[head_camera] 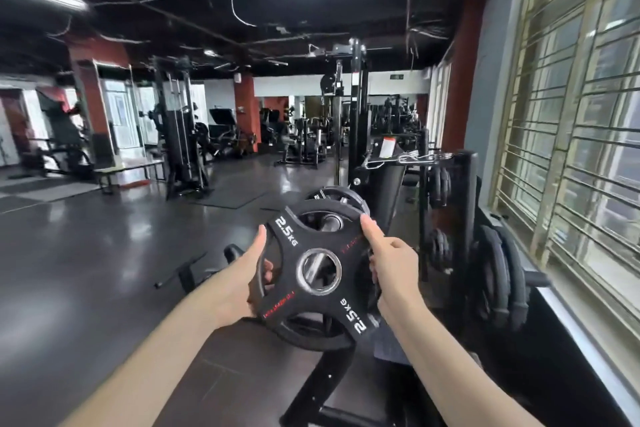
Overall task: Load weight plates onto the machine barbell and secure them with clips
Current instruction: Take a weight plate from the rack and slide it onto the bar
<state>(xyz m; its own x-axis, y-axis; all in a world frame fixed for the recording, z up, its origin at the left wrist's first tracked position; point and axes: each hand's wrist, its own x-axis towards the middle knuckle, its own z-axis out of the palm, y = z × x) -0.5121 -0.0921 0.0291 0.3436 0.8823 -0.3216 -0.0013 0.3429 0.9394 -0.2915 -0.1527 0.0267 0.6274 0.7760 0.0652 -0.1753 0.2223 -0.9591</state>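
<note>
Both hands, left hand point(250, 279) and right hand point(393, 267), are pinching the 2.5 kg plate point(313, 274) by its opposite rims, each grip pressed tight, probably lining its centre hole point(319, 270) with the bar sleeve point(330, 221) just beyond.

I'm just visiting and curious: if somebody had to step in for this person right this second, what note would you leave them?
Left hand: grips the left edge of the 2.5 kg plate.
Right hand: grips its right edge, fingers through a cutout.
Plate: held in the air, its centre hole lined up towards the bar sleeve beyond it.
Done: one plate looks already on the sleeve.
Left: slide this plate on, then clip it. Spring clips seem to sit on the rack behind; spare plates hang at the right.
</note>
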